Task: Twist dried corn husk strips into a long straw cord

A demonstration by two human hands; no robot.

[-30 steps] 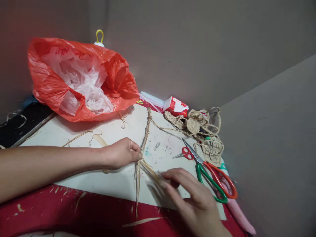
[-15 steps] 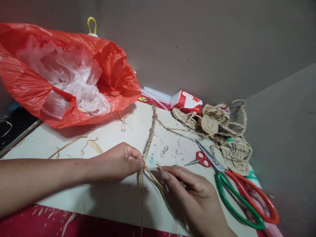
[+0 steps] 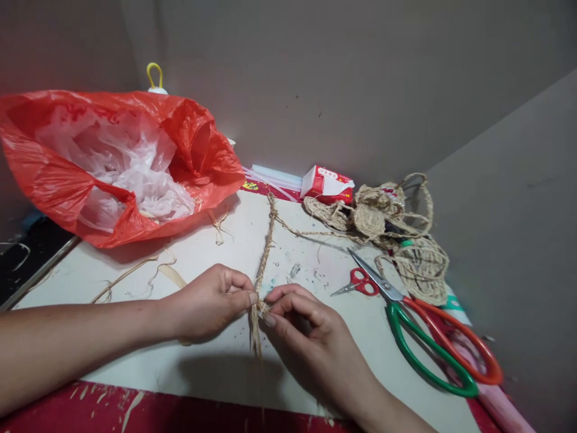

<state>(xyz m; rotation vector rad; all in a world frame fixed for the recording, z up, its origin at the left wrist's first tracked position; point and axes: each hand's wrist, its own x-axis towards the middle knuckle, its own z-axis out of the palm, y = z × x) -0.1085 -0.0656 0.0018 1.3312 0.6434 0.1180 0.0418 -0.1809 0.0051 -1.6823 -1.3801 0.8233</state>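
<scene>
A braid of straw-coloured plant fibre [image 3: 266,249] runs from the back of the white board down to my hands. My left hand [image 3: 216,300] pinches it between thumb and forefinger near its lower end. Just to the right, my right hand [image 3: 311,325] has thumb and fingers closed on fibre strands beside the left fingertips. Loose strands [image 3: 255,337] hang below the pinch. A thin twisted cord [image 3: 311,233] leads from the braid's upper part toward the coiled rope at the back right.
At the left stands a red plastic bag [image 3: 54,180] with white plastic inside. Coiled braided rope [image 3: 369,219] lies back right, near a red tissue pack [image 3: 331,185]. Large scissors [image 3: 401,294] and small red scissors [image 3: 360,282] lie at the right. Loose fibres lie on the white board [image 3: 216,373].
My right hand has moved up and left with its strands, coming close to the left fingertips. My left hand keeps its pinch on the braid. The camera view has shifted slightly.
</scene>
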